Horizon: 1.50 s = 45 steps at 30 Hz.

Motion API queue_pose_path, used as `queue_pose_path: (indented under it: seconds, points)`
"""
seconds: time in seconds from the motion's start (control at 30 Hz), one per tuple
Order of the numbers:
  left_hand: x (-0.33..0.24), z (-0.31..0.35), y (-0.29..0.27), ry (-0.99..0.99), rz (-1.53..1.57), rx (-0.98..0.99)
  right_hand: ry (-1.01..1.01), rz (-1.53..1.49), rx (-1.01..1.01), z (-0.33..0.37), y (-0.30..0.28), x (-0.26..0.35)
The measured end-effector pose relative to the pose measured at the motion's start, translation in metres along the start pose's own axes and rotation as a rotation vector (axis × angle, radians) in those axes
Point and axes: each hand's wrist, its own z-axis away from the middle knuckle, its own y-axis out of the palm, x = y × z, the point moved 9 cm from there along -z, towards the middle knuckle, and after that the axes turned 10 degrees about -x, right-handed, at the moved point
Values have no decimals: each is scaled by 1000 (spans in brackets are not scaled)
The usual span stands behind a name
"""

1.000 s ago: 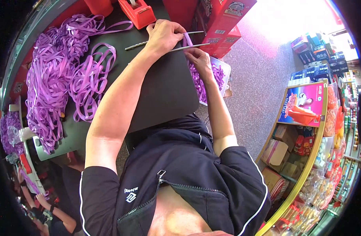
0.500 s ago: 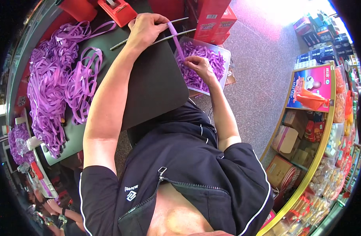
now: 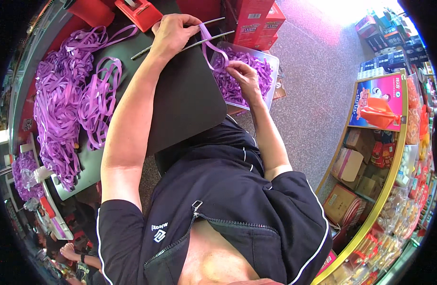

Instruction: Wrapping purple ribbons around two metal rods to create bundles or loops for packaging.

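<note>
My left hand (image 3: pixel 173 34) is closed at the top of the dark board, around two slim grey metal rods (image 3: pixel 210 41) whose ends spread apart to the right. Whether the rods are joined under the hand is hidden. Its fingertips also pinch a purple ribbon (image 3: pixel 205 35). The ribbon hangs in a slack curve to my right hand (image 3: pixel 246 80), where thumb and fingers pinch the other end. Below that hand is a clear plastic box (image 3: pixel 275 71) filled with short purple ribbon pieces (image 3: pixel 256 66).
A large tangle of purple ribbon (image 3: pixel 59 109) lies on the left, beside looser loops (image 3: pixel 100 102). A red tape dispenser (image 3: pixel 141 14) sits behind my left hand, near a red container (image 3: pixel 91 10). Red cartons (image 3: pixel 249 23) stand behind the box. Shelves (image 3: pixel 366 166) with packaged goods line the right.
The ribbon between my hands was taut and straight; now it sags in a curve. My right hand has shifted slightly right and up, still pinching the ribbon. The left stays nearly in place.
</note>
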Motion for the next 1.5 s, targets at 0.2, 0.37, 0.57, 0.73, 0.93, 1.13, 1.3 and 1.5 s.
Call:
queue_pose_path:
  seconds: [0.2, 0.37, 0.57, 0.73, 0.93, 1.13, 1.3, 1.5]
  points:
    - [-2, 1, -1, -8, -35, 9, 96, -473, 76, 10, 21, 20]
    - [2, 0, 0, -7, -38, -3, 108, -848, 257, 22, 33, 49]
    - [6, -1, 3, 20, -21, -1, 181, -1017, 236, 22, 29, 58]
    - [3, 0, 2, 21, -35, -4, 246, -1024, 284, 31, 24, 47]
    - [4, 0, 2, -4, -17, 4, 270, -1012, 268, 44, 20, 40]
    - [3, 0, 2, -11, -10, 13, 345, -671, 234, 52, 6, 7]
    - [3, 1, 1, -10, -21, 5, 304, -553, 186, 51, 4, 2]
    - [0, 1, 0, 12, -37, -9, 193, -381, -60, 39, -13, -10]
